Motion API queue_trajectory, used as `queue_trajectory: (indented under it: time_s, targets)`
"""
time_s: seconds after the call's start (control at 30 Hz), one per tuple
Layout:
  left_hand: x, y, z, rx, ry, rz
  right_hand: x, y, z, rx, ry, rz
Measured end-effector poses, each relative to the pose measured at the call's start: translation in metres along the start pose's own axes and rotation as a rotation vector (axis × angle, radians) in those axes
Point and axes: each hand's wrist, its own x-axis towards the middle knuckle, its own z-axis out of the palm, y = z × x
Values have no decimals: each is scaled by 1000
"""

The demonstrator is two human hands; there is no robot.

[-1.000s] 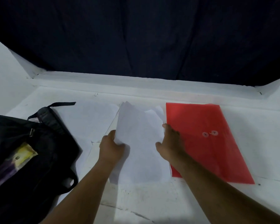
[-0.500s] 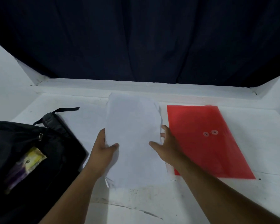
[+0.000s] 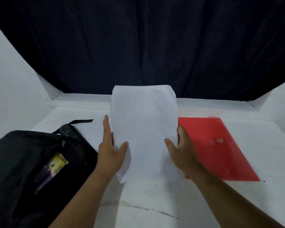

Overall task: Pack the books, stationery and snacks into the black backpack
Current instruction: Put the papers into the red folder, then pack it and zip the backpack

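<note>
While both hands hold it up, the stack of white papers (image 3: 144, 129) stands almost upright over the middle of the white table (image 3: 155, 203). I see the left hand (image 3: 110, 153) on the left edge of the papers, with its thumb curled over the front and its fingers flat along the side. I see the right hand (image 3: 183, 153) on the right edge, with its thumb on the front and its fingers tucked behind. Both hands pinch low on the stack, so most of the paper sticks up above them. The papers look plain and white, with soft, a bit wavy top corners. The black backpack (image 3: 23, 170) lies open at the near left, and a yellow and purple snack pack (image 3: 51, 170) shows inside it. To the right, a red folder (image 3: 220, 153) lies flat on the table, just beside the right hand.
</note>
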Motion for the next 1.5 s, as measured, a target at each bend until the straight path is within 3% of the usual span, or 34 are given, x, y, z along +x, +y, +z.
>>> queue_trajectory:
  time_s: [0.13, 0.23, 0.37, 0.63, 0.9, 1.2, 1.5]
  targets:
    - [0, 16, 4, -8, 109, 100, -12, -16, -4, -54, 91, -136]
    - [-6, 14, 12, -45, 159, 66, -21, -16, -6, 3, 104, -137]
    - [-11, 12, 17, -117, 124, 60, -26, -13, -10, -18, 161, -157]
    - [-14, 11, 26, 25, 83, 109, -19, -7, -10, -83, 159, -199]
    - [-26, -1, 34, 53, 7, -5, -21, 21, -8, -169, 135, -155]
    - [-22, 3, 40, 61, -64, -145, -11, 29, -14, -100, 31, -78]
    - [-1, -18, 19, 175, -178, -397, 12, 50, 15, -101, -188, 244]
